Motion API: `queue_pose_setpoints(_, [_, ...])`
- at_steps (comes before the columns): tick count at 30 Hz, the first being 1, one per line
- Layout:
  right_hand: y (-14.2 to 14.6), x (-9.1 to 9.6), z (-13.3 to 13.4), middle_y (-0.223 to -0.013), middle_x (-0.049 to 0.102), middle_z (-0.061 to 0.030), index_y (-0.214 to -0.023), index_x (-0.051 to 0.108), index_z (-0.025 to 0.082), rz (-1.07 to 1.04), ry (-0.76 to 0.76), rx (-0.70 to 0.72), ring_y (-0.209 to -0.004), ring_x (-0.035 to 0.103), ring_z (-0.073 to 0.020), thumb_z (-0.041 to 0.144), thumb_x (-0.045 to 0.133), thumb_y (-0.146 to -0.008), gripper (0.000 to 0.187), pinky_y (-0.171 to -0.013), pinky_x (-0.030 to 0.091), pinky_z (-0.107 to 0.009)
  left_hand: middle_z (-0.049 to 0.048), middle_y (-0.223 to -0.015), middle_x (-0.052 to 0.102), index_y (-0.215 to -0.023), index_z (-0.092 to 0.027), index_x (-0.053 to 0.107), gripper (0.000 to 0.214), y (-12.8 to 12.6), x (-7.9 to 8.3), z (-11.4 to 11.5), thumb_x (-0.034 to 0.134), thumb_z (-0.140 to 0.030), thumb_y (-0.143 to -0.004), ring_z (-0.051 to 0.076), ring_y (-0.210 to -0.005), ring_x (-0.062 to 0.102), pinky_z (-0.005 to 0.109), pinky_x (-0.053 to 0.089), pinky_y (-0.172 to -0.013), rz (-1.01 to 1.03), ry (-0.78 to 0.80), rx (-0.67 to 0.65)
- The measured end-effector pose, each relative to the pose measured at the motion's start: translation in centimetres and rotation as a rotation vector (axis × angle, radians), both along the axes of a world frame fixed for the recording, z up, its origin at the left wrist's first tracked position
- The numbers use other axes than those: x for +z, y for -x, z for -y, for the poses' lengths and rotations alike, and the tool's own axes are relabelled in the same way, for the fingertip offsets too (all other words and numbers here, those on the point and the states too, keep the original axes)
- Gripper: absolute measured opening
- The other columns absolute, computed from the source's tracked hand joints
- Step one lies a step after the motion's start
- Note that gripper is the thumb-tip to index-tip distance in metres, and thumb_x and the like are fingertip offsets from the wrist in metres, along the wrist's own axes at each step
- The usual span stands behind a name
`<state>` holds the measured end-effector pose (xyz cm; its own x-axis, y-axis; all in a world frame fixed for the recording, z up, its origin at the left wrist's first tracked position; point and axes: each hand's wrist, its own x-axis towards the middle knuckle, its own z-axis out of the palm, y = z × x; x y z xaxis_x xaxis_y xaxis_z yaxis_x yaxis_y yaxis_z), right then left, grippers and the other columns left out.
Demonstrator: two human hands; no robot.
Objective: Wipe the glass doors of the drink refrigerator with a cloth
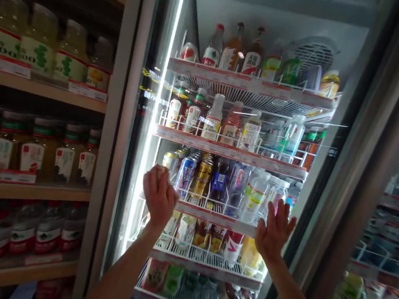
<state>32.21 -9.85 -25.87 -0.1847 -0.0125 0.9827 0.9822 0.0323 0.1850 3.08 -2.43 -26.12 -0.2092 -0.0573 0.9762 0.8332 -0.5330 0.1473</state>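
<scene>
My left hand (pixel 159 196) is raised at the left side of a lit drinks fridge, level with its third shelf. Its fingers are curled, and whatever they may hold is hidden. Just beyond it stand a blue can (pixel 185 173) and a gold can (pixel 202 177). My right hand (pixel 275 230) is open, fingers spread and pointing up, and appears to hold nothing. Behind it on that shelf are a clear bottle with a green-and-yellow label (pixel 254 196) and a white-capped bottle (pixel 277 192). Whether either hand touches anything is unclear.
Bottles fill the fridge's upper shelves, including a red-capped bottle (pixel 214 45). Reflections show on glass in front. A wide metal frame (pixel 366 153) stands right, with another chilled display beyond. On the left, wooden shelves (pixel 31 192) hold rows of bottled drinks.
</scene>
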Motion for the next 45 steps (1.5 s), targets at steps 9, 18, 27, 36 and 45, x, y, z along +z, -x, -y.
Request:
queue_pose_setpoints(9, [-0.2, 0.0, 0.2, -0.153, 0.02, -0.0083, -0.145, 0.023, 0.02, 0.033, 0.012, -0.005, -0.141, 0.02, -0.0269, 0.026, 0.039, -0.09, 0.058, -0.114, 0.01, -0.051, 0.0059, -0.143, 0.04, -0.135, -0.02, 0.04, 0.05, -0.9, -0.5, 0.2, 0.043, -0.019, -0.086, 0.022, -0.138, 0.025, 0.043, 0.025, -0.112, -0.406, -0.078, -0.062])
queue_pose_setpoints(18, [-0.8, -0.3, 0.7, -0.152, 0.023, -0.0112, -0.145, 0.025, 0.022, -0.018, 0.089, 0.033, -0.139, 0.021, -0.0328, 0.035, 0.036, -0.091, 0.056, -0.109, 0.015, -0.061, 0.0035, -0.139, 0.045, -0.133, -0.021, 0.044, 0.046, -2.7, 0.0, 0.5, 0.04, -0.026, -0.088, 0.022, -0.14, 0.019, 0.044, 0.021, -0.114, -0.546, -0.074, -0.026])
queue_pose_setpoints(27, [-1.3, -0.1, 0.7, -0.149, 0.026, -0.0168, -0.143, 0.032, 0.015, 0.028, 0.072, 0.106, -0.137, 0.022, -0.0376, 0.037, 0.038, -0.09, 0.057, -0.108, 0.014, -0.062, 0.0121, -0.149, 0.027, -0.138, -0.011, 0.035, 0.052, 0.3, 2.4, -0.6, 0.03, -0.028, -0.089, 0.025, -0.141, 0.012, 0.051, 0.015, -0.115, 0.034, 0.274, 0.08])
queue_pose_setpoints(36, [-0.5, -0.5, 0.7, -0.151, 0.024, -0.0121, -0.144, 0.027, 0.019, 0.004, 0.065, 0.024, -0.139, 0.022, -0.0333, 0.034, 0.037, -0.09, 0.056, -0.109, 0.015, -0.06, 0.0108, -0.149, 0.028, -0.139, -0.014, 0.033, 0.053, 1.8, 4.2, -1.6, 0.034, -0.028, -0.088, 0.024, -0.141, 0.013, 0.049, 0.02, -0.114, 0.016, 0.089, 0.038])
queue_pose_setpoints(45, [0.5, 0.2, 0.5, -0.154, 0.016, -0.0051, -0.147, 0.015, 0.025, -0.002, 0.058, -0.028, -0.142, 0.016, -0.0253, 0.027, 0.035, -0.09, 0.06, -0.114, 0.011, -0.051, 0.004, -0.143, 0.041, -0.138, -0.021, 0.036, 0.053, -5.0, 6.2, 0.5, 0.043, -0.026, -0.086, 0.021, -0.14, 0.018, 0.042, 0.022, -0.114, -0.687, -0.151, -0.105])
